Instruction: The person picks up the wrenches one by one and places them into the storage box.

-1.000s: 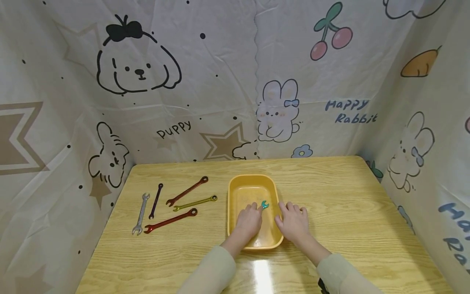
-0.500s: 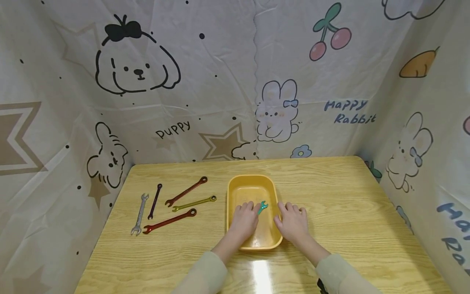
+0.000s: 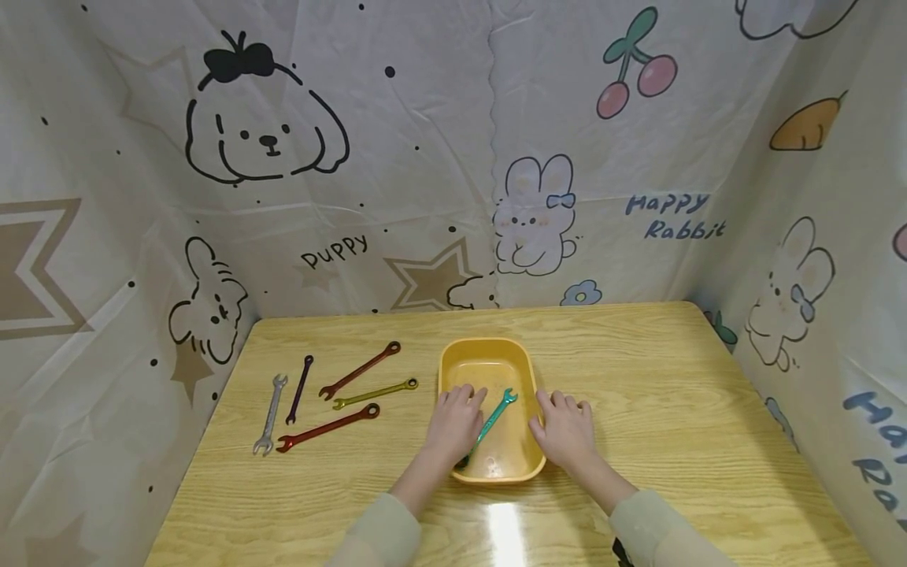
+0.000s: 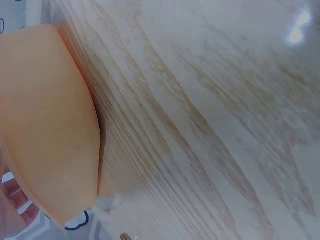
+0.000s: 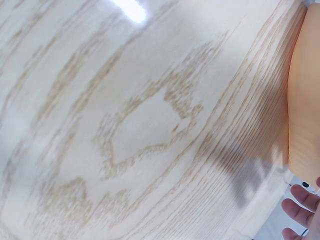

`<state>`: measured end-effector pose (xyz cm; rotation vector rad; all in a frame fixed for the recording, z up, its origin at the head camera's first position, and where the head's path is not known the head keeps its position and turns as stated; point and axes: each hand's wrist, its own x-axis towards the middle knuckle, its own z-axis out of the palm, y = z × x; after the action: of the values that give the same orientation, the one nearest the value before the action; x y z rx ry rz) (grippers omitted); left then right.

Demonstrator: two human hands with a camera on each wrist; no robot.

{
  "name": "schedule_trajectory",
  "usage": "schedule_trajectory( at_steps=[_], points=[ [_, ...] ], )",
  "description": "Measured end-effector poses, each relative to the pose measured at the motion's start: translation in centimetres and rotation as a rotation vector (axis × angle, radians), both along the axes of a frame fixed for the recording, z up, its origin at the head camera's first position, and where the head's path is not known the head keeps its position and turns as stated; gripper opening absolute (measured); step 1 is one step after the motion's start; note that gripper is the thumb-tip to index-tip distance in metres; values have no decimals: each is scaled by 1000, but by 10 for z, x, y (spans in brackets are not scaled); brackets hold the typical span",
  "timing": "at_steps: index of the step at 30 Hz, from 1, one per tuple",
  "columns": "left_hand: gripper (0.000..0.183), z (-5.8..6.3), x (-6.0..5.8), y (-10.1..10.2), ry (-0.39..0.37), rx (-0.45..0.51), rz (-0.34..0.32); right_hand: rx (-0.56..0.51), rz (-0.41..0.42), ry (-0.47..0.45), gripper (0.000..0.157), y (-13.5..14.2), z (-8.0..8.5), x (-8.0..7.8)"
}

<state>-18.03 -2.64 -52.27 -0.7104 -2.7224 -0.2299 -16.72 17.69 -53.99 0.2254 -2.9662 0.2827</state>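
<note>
A teal combination wrench [image 3: 496, 417] lies slantwise in the yellow plastic tray [image 3: 492, 344]. Its open-ended head points to the far right, and its dark ring end is partly covered by my left hand [image 3: 453, 425]. That hand is over the tray's left side, fingers loosely extended, with its edge right beside the wrench shaft. On the opposite side, my right hand [image 3: 568, 429] rests at the tray's right rim, fingers spread forward. The left wrist view has the tray's outer wall [image 4: 50, 120] in front of part of the left hand; several right fingertips [image 5: 299, 212] appear in the right wrist view.
Left of the tray lie several more wrenches: a silver one [image 3: 270, 415], a dark purple one [image 3: 300, 390], a copper-red one [image 3: 360, 370], a yellow-green one [image 3: 375, 393] and a red one [image 3: 328, 428]. Printed curtain [image 3: 425, 157] surrounds the wooden table [image 3: 638, 362].
My left hand has drawn back to the left, away from the teal wrench, so more of its shaft and ring end shows. The right hand stays at the rim.
</note>
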Motion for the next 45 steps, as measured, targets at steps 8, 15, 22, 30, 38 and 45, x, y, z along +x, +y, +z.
schedule_trajectory(
  at_steps=[8, 15, 22, 30, 38, 45],
  points=[
    [37, -4, -2, -14, 47, 48, -14, -5, 1, -11, 35, 1, -1, 0],
    [36, -2, -3, -28, 105, 112, -55, -4, -1, -8, 35, 0, -1, 0],
    [36, -2, -4, -43, 115, 169, -41, 0, -1, 2, 36, 0, -1, 0],
    [36, -3, -5, -58, 145, 216, -23, 7, 0, -6, 36, 1, -1, 0],
    [34, -6, -5, -70, 194, 264, -35, 6, 1, 4, 36, 1, -1, 0],
    [35, -8, -2, -82, 153, 291, 17, 2, 3, 3, 35, 1, 0, 0]
  ],
)
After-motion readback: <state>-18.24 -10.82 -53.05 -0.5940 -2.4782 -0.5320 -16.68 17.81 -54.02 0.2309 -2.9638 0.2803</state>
